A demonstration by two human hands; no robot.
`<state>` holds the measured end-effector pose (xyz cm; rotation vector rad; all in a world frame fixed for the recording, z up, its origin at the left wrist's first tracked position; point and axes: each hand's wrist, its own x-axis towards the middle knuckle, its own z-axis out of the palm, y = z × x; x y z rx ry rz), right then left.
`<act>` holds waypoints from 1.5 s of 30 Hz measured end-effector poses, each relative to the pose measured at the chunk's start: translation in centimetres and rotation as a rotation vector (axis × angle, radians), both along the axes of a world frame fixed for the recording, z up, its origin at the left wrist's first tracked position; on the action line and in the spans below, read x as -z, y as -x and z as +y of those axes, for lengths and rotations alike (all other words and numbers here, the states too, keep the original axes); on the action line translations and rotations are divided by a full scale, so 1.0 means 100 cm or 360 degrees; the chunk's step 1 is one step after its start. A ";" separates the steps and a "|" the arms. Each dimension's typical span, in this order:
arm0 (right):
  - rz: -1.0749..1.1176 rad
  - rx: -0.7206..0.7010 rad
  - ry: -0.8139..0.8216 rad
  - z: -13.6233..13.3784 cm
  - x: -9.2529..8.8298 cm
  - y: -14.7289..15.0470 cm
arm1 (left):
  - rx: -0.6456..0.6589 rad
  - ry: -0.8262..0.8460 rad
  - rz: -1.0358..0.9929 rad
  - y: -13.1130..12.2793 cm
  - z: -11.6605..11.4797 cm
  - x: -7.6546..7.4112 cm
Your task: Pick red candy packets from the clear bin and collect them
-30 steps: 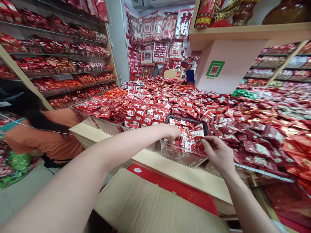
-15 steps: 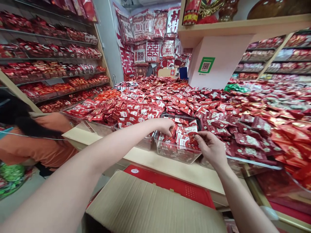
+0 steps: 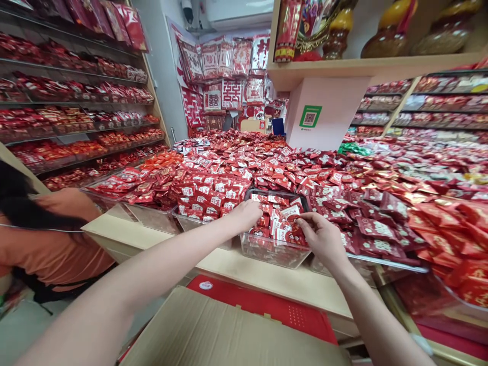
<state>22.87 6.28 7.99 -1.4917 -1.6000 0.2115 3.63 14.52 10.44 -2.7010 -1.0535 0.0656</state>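
A clear plastic bin (image 3: 272, 252) stands at the counter's front edge, part filled with small red and white packets (image 3: 281, 230). My left hand (image 3: 247, 213) reaches into the bin's left side with its fingers curled down among the packets. At the bin's right side my right hand (image 3: 322, 237) pinches one red and white packet between thumb and fingertips. What my left fingers hold is hidden.
Heaps of red packets (image 3: 343, 173) cover the whole counter behind the bin. A cardboard box flap (image 3: 229, 335) and a red crate (image 3: 274, 305) lie below the counter edge (image 3: 213, 262). A person in an orange top (image 3: 46, 244) crouches at the left. Stocked shelves (image 3: 76, 101) line the left wall.
Both hands have sunk a little deeper into the bin. The view has shifted, so the counter sits lower and more to the left in the picture.
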 end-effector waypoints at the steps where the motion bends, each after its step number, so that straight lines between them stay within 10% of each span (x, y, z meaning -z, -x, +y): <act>1: -0.0080 -0.0005 0.0007 0.007 -0.004 0.004 | -0.0007 -0.0009 -0.0014 0.001 -0.001 0.001; 13: -0.0418 -0.0104 0.0293 0.119 -0.005 0.059 | -0.0125 -0.0092 -0.0122 0.002 -0.010 0.005; 31: -0.0669 -0.0060 0.0042 0.103 -0.009 0.039 | -0.0188 0.0033 -0.0270 0.002 -0.006 0.012; 38: -0.1067 -0.0711 0.0580 0.058 -0.021 0.050 | -0.0212 0.0122 -0.0330 0.002 -0.008 0.011; 45: -0.1363 -0.0544 0.0648 0.048 -0.016 0.064 | -0.0152 0.0091 -0.0360 0.002 -0.007 0.014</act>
